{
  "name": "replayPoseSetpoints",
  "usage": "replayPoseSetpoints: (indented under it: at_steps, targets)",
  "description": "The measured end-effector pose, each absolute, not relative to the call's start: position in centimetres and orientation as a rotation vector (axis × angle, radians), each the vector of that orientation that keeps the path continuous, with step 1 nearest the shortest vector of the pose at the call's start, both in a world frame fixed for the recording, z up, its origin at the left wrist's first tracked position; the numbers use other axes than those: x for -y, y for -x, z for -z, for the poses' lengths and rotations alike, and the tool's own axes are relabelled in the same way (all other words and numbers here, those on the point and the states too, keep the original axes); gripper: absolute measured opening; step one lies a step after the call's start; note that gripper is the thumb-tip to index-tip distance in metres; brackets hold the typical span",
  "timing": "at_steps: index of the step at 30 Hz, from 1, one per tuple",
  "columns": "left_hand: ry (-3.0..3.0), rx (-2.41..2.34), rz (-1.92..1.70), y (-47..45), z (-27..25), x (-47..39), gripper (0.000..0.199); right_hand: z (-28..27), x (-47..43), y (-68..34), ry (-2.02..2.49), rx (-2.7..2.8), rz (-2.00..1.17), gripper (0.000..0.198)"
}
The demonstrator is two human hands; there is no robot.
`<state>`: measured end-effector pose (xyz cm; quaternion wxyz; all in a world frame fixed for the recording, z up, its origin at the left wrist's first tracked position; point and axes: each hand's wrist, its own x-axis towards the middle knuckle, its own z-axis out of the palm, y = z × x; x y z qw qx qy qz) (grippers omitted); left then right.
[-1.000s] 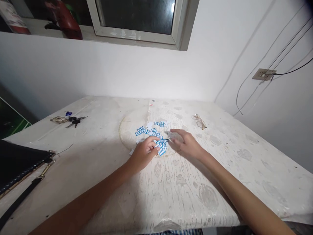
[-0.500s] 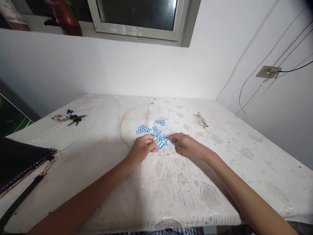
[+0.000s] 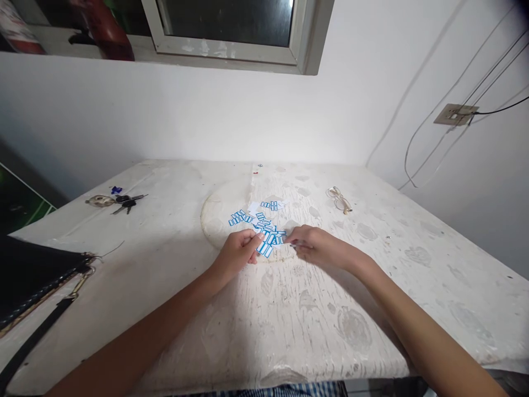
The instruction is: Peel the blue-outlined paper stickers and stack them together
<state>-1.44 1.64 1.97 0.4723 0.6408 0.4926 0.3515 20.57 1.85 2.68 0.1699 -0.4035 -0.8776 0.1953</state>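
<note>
Small white paper pieces printed with blue-outlined rectangles, like label stickers (image 3: 237,218), lie in a loose pile on the table. My left hand (image 3: 239,248) is at the near left side of the pile, its thumb and fingers pinching a piece of label paper (image 3: 264,250) with blue outlines. At the right edge of the pile is my right hand (image 3: 308,242). Its fingers are curled and drawn together close to the pieces, and what they hold, if anything, is too small to make out. More label pieces (image 3: 270,205) lie just beyond, beside blank white scraps (image 3: 253,207).
Eyeglasses (image 3: 339,200) lie to the right of the pile. Keys (image 3: 127,203) and a small blue object (image 3: 116,189) are at the left. A black bag (image 3: 37,281) with a strap rests on the left edge. A wall (image 3: 248,121) borders the table's far side.
The label paper in my left hand now shows more of its face, turned flatter toward me. My right hand has barely moved. The view has shifted slightly.
</note>
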Motion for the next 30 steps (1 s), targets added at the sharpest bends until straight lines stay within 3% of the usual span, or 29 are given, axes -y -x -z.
replayPoseSetpoints:
  at_steps: [5, 11, 17, 23, 30]
  targets:
    - [-1.555, -1.101, -0.865, 1.5, -2.1, -1.6, 0.027, -2.8, -1.8, -20.4, 1.089, 2.248, -0.578, 0.029]
    - [-1.542, -1.107, -0.737, 1.3, -2.2, -1.0, 0.024, -3.7, -0.6, -19.2, 0.974, 1.937, -1.11, 0.016]
    - [-1.54, -0.996, -0.601, 1.3, -2.0, -0.4, 0.023, -3.1, 0.4, -17.8, 0.961, 2.041, -0.985, 0.007]
    - [-1.593, -0.865, -0.534, 1.5, -2.2, -0.6, 0.027, -2.6, 0.4, -17.6, 0.971, 1.865, -1.245, 0.008]
    - [-1.755, -0.805, -0.379, 1.9, -2.9, -0.2, 0.033, -2.1, 0.4, -17.4, 0.926, 1.931, -1.177, 0.008]
